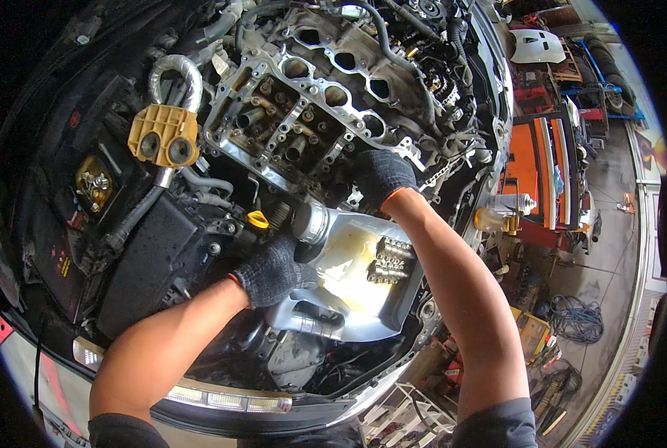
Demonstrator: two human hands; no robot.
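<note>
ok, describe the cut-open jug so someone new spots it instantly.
Start at the opened engine in the upper middle of the picture. Just below it, at the gloved left hand, lies a pale grey plastic jug. Its neighbours are mostly dark; its upward side is cut away, showing clustered small metal parts inside.

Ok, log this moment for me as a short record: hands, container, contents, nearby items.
Left hand: gloved, at the side of the cut-open plastic jug
Right hand: gloved, at the opened engine; grip unclear
Container: jug, lying on its side
Contents: metal parts, grouped in rows
Nearby: yellow ring handle; dish of small hardware
</note>
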